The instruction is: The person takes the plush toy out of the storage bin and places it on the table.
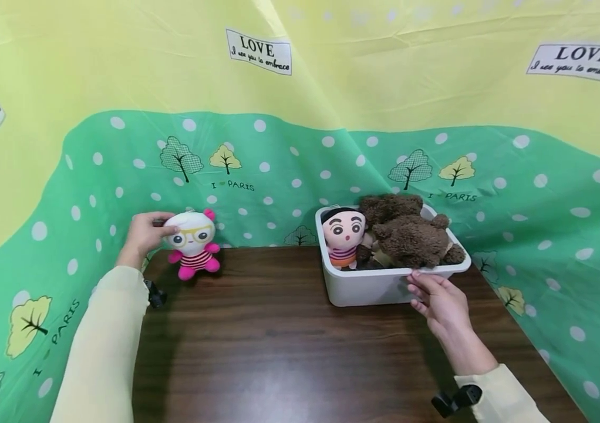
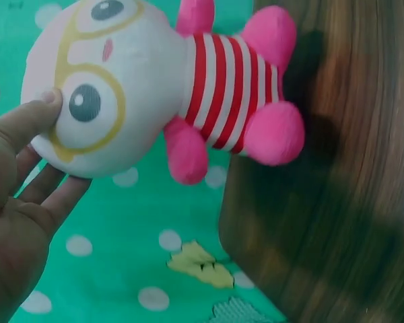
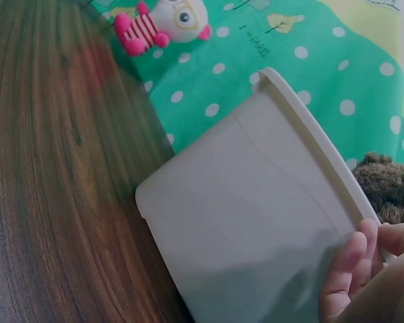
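At the table's back left, my left hand (image 1: 147,235) grips the head of a plush doll (image 1: 193,244) with yellow glasses, a red-striped body and pink limbs. In the left wrist view the thumb presses the doll's face (image 2: 87,101) and the fingers curl behind the head. My right hand (image 1: 442,302) pinches the front rim of a white plastic bin (image 1: 374,288) at the back right. Inside the bin sit a black-haired doll (image 1: 343,235) in a striped top and a brown fluffy plush (image 1: 411,235), which may be more than one toy.
The dark wooden table (image 1: 273,346) stretches between the doll and the bin. A green and yellow printed cloth (image 1: 279,158) hangs behind it and along both sides. Black wrist camera mounts (image 1: 458,399) sit on the sleeves.
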Demonstrator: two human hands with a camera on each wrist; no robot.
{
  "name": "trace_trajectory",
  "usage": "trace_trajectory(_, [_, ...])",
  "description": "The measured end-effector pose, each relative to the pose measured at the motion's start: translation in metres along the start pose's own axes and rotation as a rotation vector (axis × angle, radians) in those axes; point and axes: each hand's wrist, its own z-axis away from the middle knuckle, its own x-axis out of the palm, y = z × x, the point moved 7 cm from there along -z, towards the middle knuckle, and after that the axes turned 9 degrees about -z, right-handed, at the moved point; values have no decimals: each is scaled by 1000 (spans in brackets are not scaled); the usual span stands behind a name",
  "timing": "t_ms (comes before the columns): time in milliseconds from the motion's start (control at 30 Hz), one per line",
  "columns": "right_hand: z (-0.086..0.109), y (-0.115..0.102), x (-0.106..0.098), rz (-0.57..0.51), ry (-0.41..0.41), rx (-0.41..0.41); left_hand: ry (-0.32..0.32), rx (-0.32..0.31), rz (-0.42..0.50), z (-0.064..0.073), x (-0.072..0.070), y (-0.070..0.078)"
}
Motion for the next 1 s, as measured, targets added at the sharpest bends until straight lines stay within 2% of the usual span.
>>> trace_trajectory(167, [1,1,-1,13,9,-10,22,-11,-37,-3,-8,-16])
trace_trajectory(400, [2,1,0,20,-1,-28,24,-19,-56,-7,-3,-28])
trace_trajectory(667, [3,-1,2,13,2,-24,106,-60,-114,-5,-4,-37])
trace_trajectory(800, [3,-1,3,20,4,-22,149,-60,-131,-4,-6,-38])
trace_trajectory(867, [2,-1,2,21,2,-23,152,-56,-142,-4,-6,-38])
trace_trajectory(1000, [3,-1,1,20,-3,-20,108,-50,-158,-6,-5,-36])
